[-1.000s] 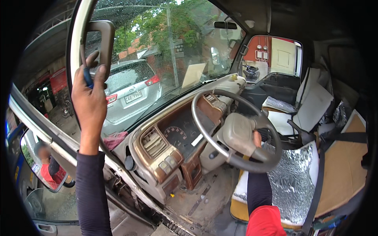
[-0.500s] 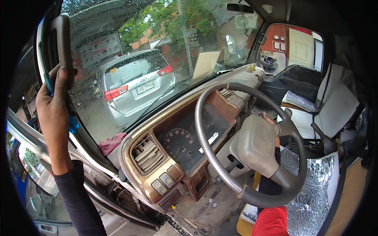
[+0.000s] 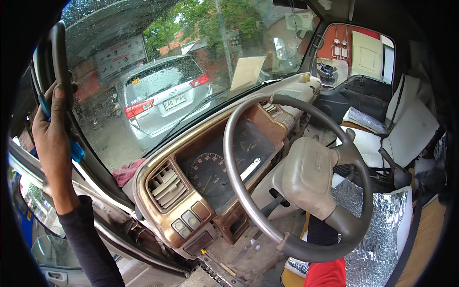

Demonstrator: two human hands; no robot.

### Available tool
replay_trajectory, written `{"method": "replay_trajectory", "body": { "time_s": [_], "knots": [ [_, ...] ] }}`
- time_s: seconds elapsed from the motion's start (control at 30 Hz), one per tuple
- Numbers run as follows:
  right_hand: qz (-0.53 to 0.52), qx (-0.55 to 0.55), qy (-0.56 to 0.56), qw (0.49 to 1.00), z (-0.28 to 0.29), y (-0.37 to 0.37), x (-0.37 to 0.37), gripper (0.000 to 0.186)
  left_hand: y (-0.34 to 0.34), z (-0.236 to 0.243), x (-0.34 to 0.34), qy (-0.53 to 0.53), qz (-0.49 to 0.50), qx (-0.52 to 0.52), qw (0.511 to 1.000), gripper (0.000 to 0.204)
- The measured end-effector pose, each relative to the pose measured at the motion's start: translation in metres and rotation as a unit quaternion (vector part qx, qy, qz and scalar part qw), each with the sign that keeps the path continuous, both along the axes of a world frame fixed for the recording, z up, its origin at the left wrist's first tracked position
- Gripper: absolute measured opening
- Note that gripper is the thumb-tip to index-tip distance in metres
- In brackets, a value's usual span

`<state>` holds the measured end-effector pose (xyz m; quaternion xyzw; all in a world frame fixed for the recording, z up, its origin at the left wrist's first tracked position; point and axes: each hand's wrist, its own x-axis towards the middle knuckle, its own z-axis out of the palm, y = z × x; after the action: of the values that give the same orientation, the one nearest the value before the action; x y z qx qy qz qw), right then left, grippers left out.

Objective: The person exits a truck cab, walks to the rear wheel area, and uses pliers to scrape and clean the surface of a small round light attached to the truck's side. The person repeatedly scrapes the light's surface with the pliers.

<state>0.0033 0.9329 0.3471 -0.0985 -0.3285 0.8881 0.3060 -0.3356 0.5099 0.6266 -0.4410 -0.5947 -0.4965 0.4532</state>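
Note:
My left hand (image 3: 53, 141) is closed round the dark grab handle (image 3: 61, 55) on the windscreen pillar, with a blue-handled tool (image 3: 76, 150) also in its grasp, partly covered by the fingers. My right forearm, in a red and dark sleeve (image 3: 325, 271), reaches behind the steering wheel (image 3: 231, 172); that hand is hidden by the grey hub (image 3: 306, 173). Left of the wheel are the dashboard's vent (image 3: 167, 184) and gauge cluster (image 3: 208, 174), with a pink cloth (image 3: 125, 174) at the windscreen's lower corner.
Foil-covered sheeting (image 3: 370, 227) lies on the near seat, with cardboard (image 3: 420, 239) at the right edge. White seats (image 3: 406, 131) stand beyond it. The open door frame (image 3: 114, 239) runs along the lower left. Outside the wet windscreen is a silver car (image 3: 167, 110).
My view has shifted, so the pillar and left hand sit farther left in the picture. My right hand's fingers, glimpsed behind the hub earlier, are now out of sight.

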Motion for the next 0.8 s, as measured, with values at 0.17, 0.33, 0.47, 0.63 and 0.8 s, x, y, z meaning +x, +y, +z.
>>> {"method": "replay_trajectory", "body": {
  "time_s": [0.17,0.33,0.47,0.63,0.8],
  "knots": [
    [0.008,0.003,-0.005,1.0,0.0,-0.008,-0.007,0.058,0.003,-0.001,0.007,0.0,0.001,0.005,1.0,0.047],
    [-0.002,0.011,-0.009,1.0,0.004,-0.009,0.002,0.059,0.007,-0.002,0.014,-0.024,0.007,0.008,1.0,0.047],
    [-0.003,0.01,-0.007,1.0,0.005,-0.004,0.003,0.059,0.004,-0.001,0.008,-0.009,-0.007,0.002,1.0,0.047],
    [-0.007,0.013,-0.01,1.0,0.007,-0.002,0.005,0.059,0.007,-0.004,0.011,-0.013,0.028,0.011,0.999,0.047],
    [-0.007,0.014,-0.018,1.0,0.01,-0.005,0.009,0.06,0.006,-0.005,0.003,-0.02,-0.012,0.011,1.0,0.047]
  ]
}}
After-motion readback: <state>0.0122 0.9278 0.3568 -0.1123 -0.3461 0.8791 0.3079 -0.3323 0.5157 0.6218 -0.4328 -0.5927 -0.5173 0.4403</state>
